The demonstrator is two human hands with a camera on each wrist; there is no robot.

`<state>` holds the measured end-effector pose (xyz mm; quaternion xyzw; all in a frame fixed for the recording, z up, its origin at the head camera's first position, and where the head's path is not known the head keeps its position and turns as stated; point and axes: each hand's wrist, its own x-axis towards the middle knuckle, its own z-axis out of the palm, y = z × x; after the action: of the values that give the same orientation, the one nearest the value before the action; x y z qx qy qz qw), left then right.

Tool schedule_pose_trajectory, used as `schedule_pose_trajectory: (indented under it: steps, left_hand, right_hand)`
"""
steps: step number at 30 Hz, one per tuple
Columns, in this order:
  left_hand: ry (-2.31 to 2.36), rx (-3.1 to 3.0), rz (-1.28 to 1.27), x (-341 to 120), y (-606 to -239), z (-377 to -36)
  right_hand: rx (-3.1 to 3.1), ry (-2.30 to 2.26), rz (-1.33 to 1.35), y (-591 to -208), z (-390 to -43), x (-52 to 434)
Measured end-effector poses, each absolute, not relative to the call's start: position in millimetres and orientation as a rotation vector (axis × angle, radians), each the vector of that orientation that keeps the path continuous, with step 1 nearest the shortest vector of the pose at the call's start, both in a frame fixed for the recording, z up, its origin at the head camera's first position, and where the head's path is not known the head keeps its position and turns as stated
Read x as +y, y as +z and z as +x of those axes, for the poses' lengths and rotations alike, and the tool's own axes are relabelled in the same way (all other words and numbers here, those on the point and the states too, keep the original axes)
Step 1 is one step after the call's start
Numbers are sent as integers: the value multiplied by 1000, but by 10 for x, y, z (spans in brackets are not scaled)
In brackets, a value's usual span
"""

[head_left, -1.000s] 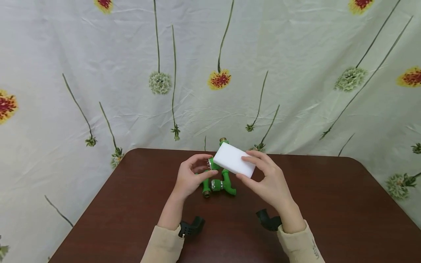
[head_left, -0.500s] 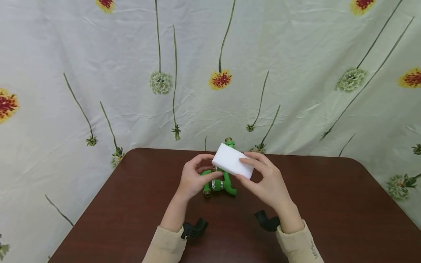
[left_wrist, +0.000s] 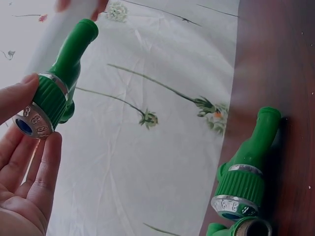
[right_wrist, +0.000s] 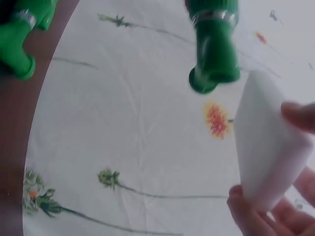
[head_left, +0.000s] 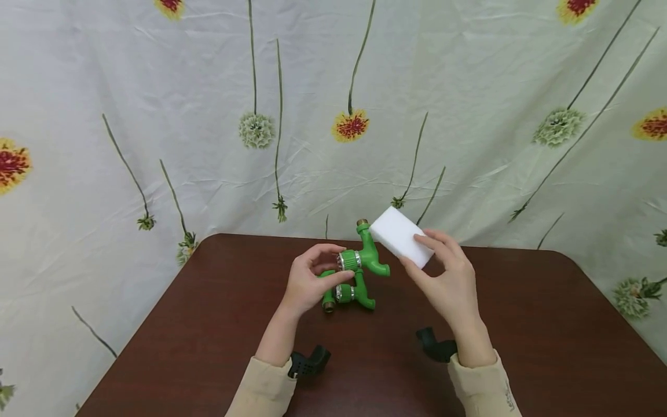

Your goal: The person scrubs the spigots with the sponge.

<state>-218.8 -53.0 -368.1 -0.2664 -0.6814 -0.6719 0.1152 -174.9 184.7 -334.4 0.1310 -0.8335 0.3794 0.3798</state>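
The right hand (head_left: pixel 450 278), pinching the white sponge block (head_left: pixel 401 236), is drawing it off toward the worktop's far edge, uncovering the green tap fitting (head_left: pixel 365 259) the left hand (head_left: pixel 307 282) is gripping above a second one (head_left: pixel 346 292), so wiping seems paused

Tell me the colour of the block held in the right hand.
White, a plain sponge block; the head view shows it best.

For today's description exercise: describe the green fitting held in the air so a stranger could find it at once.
Start at the brown table before the flowered cloth. Above its far middle, the left hand pinches a green fitting by its ribbed collar. Unlike the green fittings on the table, it is raised, beside the white sponge.
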Motion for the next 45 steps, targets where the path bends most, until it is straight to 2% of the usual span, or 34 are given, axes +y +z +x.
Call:
schedule_pose_trajectory:
  steps: [5,9,19,24,31,34,40,45]
  left_hand:
    - [-1972,-1998,-770,-511,-3681,-2180]
    - [-1941,-1978,-787,-512,-3680,-2180]
    - [-1922,-2003,-761,-584,-3667,-2189]
    - [-1932,-2001,-763,-575,-3656,-2181]
    - [-1947,-2031,-779,-527,-3631,-2136]
    - [-1961,-2037,-790,-524,-3624,-2127]
    - [-1997,-2022,-806,-552,-3627,-2128]
    - [-2026,-1994,-802,-563,-3629,-2136]
  right_hand:
    - [-2186,926,651,-3348,-1713,1747]
    - [-2215,890,763,-3381,-1736,1738]
    - [-2132,837,274,-3423,-1843,1951]
    - [-2115,925,397,-3363,-1773,1904]
    - [-2144,784,666,-3349,-1722,1734]
    - [-2143,734,607,-3364,-1749,1737]
    - [-2104,782,238,-3392,-1818,1890]
    - [-2100,915,291,-3343,-1768,1914]
